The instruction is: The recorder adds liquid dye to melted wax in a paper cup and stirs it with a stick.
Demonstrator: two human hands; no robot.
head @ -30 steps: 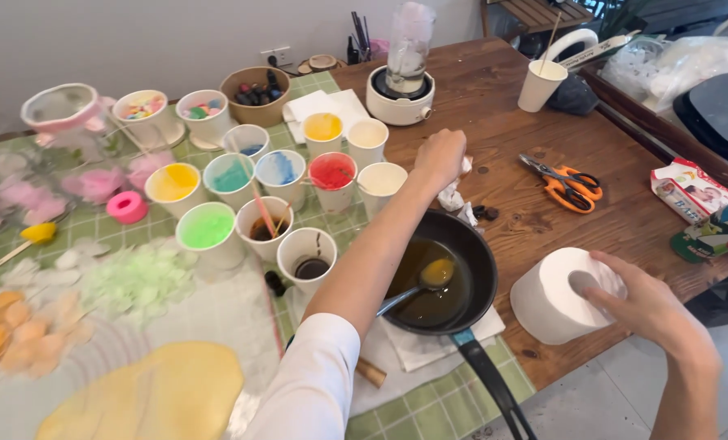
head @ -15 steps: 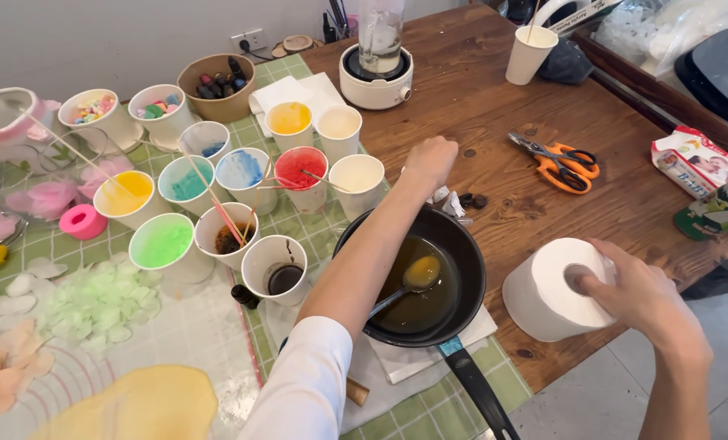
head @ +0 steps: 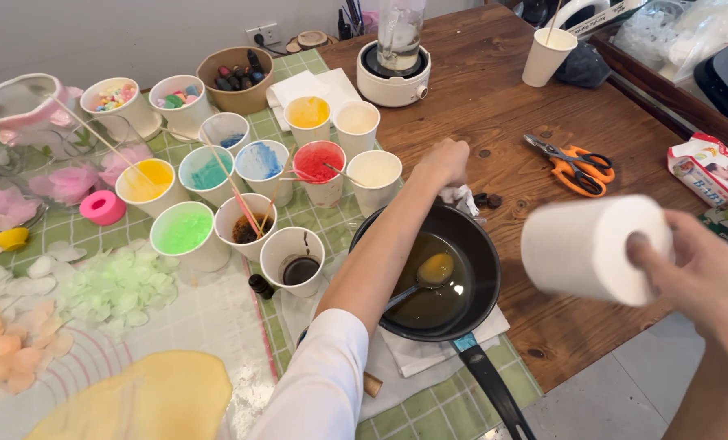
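Observation:
My left hand (head: 445,160) reaches over the far rim of a black frying pan (head: 484,259) and is closed on a crumpled white tissue (head: 463,198) that touches the rim. Dark yellowish liquid and a metal spoon (head: 429,273) lie in the pan. My right hand (head: 700,273) grips a white paper towel roll (head: 589,246) by its end and holds it in the air, to the right of the pan and above the wooden table (head: 502,98).
Several paper cups of coloured wax (head: 186,231) with stirring sticks stand left of the pan on a green checked cloth (head: 445,407). Orange scissors (head: 572,165), a white base with a glass jar (head: 393,61), another cup (head: 547,55) and a snack packet (head: 710,167) lie farther back and to the right.
My right hand has lifted the paper towel roll off the table and turned it sideways in the air. My left hand stays at the pan's far rim.

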